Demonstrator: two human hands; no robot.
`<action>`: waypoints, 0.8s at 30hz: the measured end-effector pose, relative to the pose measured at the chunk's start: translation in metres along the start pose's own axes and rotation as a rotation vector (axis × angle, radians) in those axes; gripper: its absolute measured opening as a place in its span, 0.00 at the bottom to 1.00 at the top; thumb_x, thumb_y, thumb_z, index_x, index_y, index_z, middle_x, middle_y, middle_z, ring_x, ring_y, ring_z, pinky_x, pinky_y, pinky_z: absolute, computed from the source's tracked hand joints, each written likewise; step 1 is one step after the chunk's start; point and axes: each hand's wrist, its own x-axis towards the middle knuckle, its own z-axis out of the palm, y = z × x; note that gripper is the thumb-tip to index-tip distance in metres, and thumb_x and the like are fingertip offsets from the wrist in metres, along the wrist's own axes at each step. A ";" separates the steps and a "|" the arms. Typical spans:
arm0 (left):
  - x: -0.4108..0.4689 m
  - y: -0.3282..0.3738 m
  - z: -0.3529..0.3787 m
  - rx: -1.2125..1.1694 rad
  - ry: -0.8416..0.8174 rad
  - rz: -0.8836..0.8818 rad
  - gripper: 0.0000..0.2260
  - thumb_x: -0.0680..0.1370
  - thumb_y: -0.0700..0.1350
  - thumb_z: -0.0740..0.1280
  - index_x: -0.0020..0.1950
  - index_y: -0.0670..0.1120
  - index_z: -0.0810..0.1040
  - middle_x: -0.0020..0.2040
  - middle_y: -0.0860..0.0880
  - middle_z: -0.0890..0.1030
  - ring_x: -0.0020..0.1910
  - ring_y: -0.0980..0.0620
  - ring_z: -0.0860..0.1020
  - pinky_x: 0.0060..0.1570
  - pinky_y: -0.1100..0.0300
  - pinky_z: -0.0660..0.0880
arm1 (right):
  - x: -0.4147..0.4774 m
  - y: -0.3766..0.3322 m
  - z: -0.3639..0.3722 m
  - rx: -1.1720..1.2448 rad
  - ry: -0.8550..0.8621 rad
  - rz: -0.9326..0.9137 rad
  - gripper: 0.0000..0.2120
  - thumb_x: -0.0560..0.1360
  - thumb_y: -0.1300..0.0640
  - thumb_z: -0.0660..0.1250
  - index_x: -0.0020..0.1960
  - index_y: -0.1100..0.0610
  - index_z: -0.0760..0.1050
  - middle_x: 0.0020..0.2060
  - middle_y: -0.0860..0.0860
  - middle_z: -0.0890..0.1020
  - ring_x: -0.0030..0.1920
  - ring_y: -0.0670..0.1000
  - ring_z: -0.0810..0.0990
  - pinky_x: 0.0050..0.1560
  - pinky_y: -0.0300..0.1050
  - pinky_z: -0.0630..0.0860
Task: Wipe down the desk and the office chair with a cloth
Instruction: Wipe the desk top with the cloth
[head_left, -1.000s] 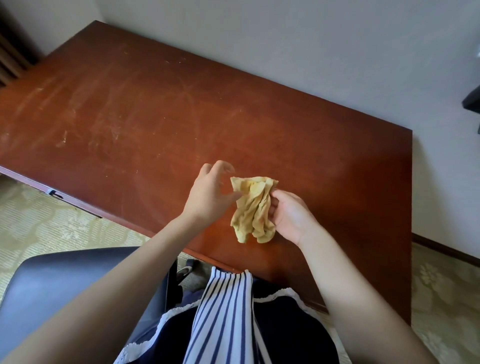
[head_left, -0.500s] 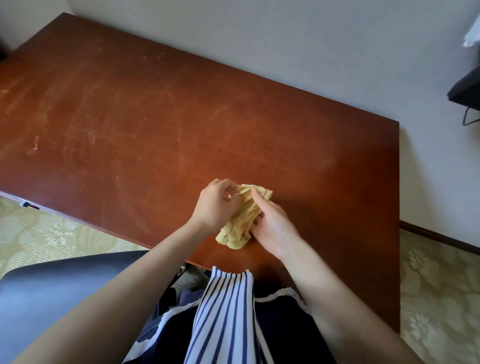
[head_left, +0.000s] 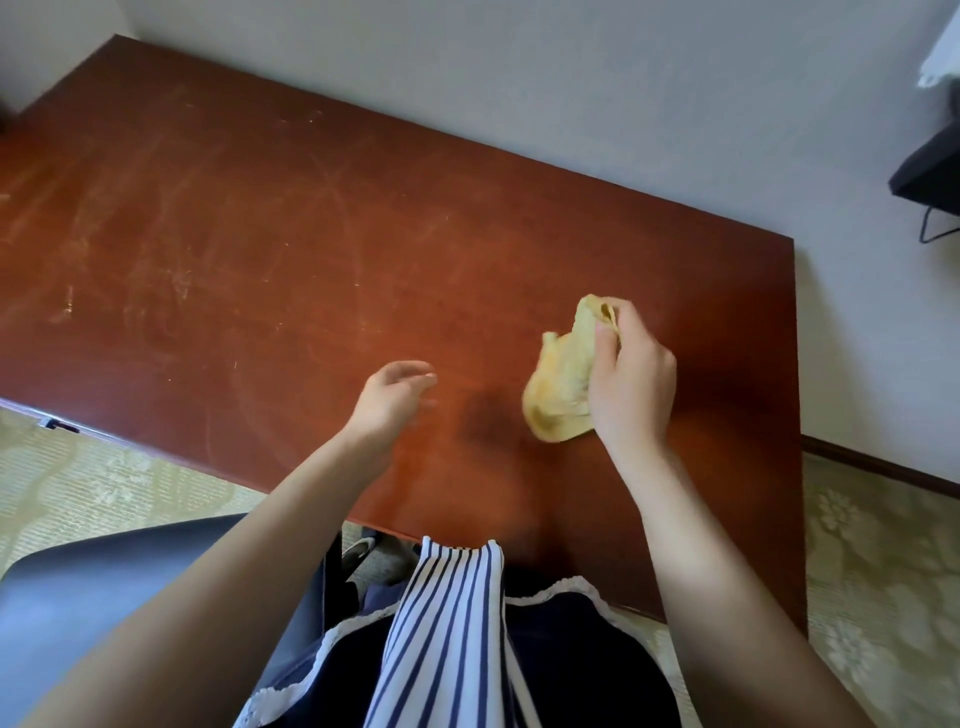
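The yellow cloth (head_left: 566, 384), grasped bunched in the right hand (head_left: 631, 384) over the surface (head_left: 291, 218) at centre right while the left hand (head_left: 392, 400) is released and empty, is best flattened and pressed down before overlapping strokes are drawn toward the streaks (head_left: 171, 270) at upper left.
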 end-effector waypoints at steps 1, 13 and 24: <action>-0.004 0.002 0.005 -0.021 -0.115 -0.023 0.04 0.80 0.43 0.63 0.51 0.49 0.77 0.54 0.48 0.80 0.44 0.53 0.81 0.39 0.61 0.73 | 0.001 -0.005 -0.004 -0.033 -0.006 -0.059 0.12 0.80 0.60 0.58 0.60 0.55 0.75 0.51 0.53 0.83 0.51 0.57 0.80 0.48 0.49 0.75; -0.021 -0.020 0.010 -0.391 -0.525 -0.174 0.26 0.75 0.64 0.59 0.66 0.51 0.74 0.62 0.45 0.79 0.56 0.45 0.80 0.49 0.50 0.77 | -0.015 -0.028 0.000 0.535 -0.743 0.076 0.09 0.81 0.55 0.57 0.54 0.52 0.76 0.48 0.45 0.82 0.50 0.42 0.80 0.52 0.39 0.77; -0.022 -0.017 -0.001 -0.339 -0.574 -0.012 0.19 0.75 0.43 0.69 0.65 0.54 0.73 0.53 0.44 0.82 0.48 0.46 0.82 0.41 0.50 0.79 | -0.019 0.011 0.029 0.731 -0.647 0.526 0.08 0.76 0.56 0.67 0.53 0.57 0.78 0.48 0.51 0.84 0.51 0.49 0.82 0.55 0.50 0.78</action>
